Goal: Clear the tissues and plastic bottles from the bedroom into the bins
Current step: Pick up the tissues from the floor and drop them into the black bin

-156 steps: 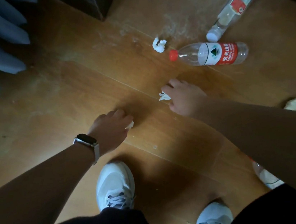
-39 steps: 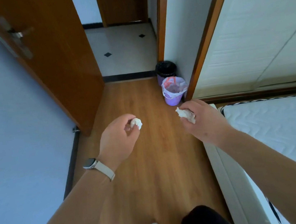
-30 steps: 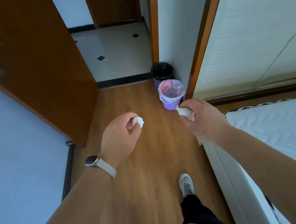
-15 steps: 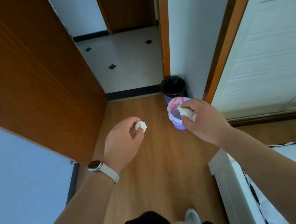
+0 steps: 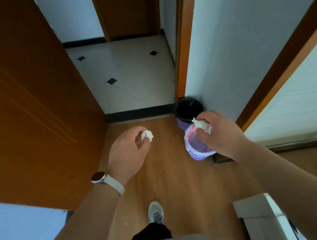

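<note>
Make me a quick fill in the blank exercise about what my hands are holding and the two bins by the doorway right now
1. Each hand, the left hand and the right hand, pinches a crumpled white ____.
2. The purple plastic bin nearer the person has a white liner; the one behind it has a ____ liner.
3. The pale-strapped smartwatch sits on the ____ wrist.
4. The hand in front of the white-lined bin is the ____ one.

Missing words: tissue; black; left; right

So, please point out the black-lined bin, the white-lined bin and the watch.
black-lined bin (image 5: 187, 109), head view, dark liner inside
white-lined bin (image 5: 189, 146), head view, liner's left rim
watch (image 5: 98, 177), head view, its face
</note>
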Demonstrator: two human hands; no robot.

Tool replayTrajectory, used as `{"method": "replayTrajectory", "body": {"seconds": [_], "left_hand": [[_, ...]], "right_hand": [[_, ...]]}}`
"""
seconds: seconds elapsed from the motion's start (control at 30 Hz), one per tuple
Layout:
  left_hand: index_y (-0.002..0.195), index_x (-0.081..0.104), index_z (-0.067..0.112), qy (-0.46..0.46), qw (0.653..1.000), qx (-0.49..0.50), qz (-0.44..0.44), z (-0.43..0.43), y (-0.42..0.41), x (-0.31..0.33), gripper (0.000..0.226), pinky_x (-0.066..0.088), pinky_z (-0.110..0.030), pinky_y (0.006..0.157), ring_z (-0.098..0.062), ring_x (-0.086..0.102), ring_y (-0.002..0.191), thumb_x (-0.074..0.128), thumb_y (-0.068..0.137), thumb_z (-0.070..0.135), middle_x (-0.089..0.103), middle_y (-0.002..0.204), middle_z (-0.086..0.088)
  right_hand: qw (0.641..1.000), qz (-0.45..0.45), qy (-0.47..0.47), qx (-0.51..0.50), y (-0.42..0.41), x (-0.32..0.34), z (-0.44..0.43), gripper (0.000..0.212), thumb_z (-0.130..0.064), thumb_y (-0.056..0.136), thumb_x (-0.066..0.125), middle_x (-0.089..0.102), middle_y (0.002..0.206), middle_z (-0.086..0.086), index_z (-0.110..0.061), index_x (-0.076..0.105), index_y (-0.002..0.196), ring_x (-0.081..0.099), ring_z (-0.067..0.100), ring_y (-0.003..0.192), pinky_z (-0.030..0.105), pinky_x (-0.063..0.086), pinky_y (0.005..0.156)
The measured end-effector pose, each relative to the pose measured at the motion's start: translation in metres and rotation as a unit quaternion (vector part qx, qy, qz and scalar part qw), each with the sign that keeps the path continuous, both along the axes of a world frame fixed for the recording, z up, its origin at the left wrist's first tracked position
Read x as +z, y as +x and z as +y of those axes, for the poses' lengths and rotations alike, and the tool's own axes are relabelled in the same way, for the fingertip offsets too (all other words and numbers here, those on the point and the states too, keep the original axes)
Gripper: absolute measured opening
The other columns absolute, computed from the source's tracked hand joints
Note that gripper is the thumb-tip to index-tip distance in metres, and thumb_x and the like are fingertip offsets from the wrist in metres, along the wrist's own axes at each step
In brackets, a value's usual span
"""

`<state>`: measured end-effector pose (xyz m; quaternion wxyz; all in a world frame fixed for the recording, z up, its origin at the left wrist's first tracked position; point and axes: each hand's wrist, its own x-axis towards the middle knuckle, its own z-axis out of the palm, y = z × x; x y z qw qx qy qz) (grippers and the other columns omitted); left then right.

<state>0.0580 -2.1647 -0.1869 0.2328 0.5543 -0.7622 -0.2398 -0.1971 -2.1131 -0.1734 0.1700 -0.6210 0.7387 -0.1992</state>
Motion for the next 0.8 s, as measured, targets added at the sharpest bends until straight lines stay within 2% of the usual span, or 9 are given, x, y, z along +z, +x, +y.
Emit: {"method": "replayTrajectory", "body": {"seconds": [0.2,0.37,0.53,0.7,0.8], "left_hand": [[0.119,0.062,0.03,-0.003,0.999,-0.048,0.004,-0.109,0.022,-0.001,0.025,0.044,-0.014,0.074,-0.001,0.057,0.093,0.059,0.095,0.034,0.062,0.104,0.016],[0.122,0.061,0.026,-0.005,0.997,-0.079,0.016,-0.163,0.022,0.0,0.029,0.045,-0.014,0.075,-0.002,0.057,0.095,0.058,0.095,0.035,0.063,0.108,0.013],[0.123,0.061,0.025,0.005,0.993,-0.121,0.012,-0.209,0.006,-0.009,0.029,0.049,-0.019,0.077,-0.002,0.058,0.095,0.058,0.095,0.032,0.063,0.107,0.013],[0.123,0.062,0.023,0.029,0.988,-0.149,0.004,-0.255,-0.025,-0.02,0.029,0.041,-0.011,0.071,0.001,0.056,0.09,0.059,0.094,0.028,0.062,0.105,0.014],[0.123,0.062,0.024,0.032,0.988,-0.154,-0.004,-0.294,-0.052,-0.028,0.03,0.045,-0.014,0.075,0.001,0.057,0.092,0.06,0.093,0.031,0.064,0.108,0.014]], "right_hand": [[0.999,0.028,-0.012,-0.04,0.035,0.014,-0.09,0.03,-0.033,0.093,0.056,0.056,0.116,-0.011,-0.03,0.055,0.123,0.051,0.009,0.087,0.022,0.043,0.076],[0.998,0.034,0.013,-0.048,0.044,0.02,-0.125,0.03,-0.033,0.094,0.055,0.056,0.12,-0.009,-0.028,0.055,0.124,0.056,0.014,0.092,0.027,0.048,0.081],[0.998,0.034,0.006,-0.062,0.028,0.012,-0.166,0.033,-0.029,0.092,0.059,0.058,0.121,-0.005,-0.024,0.058,0.125,0.059,0.02,0.098,0.025,0.042,0.077],[0.996,0.007,0.018,-0.086,0.004,-0.014,-0.208,0.032,-0.029,0.092,0.06,0.059,0.121,-0.004,-0.024,0.058,0.123,0.056,0.019,0.096,0.022,0.034,0.076],[0.996,-0.009,0.018,-0.089,-0.016,-0.026,-0.248,0.033,-0.026,0.092,0.06,0.059,0.12,-0.002,-0.022,0.058,0.125,0.056,0.018,0.096,0.021,0.033,0.078]]}}
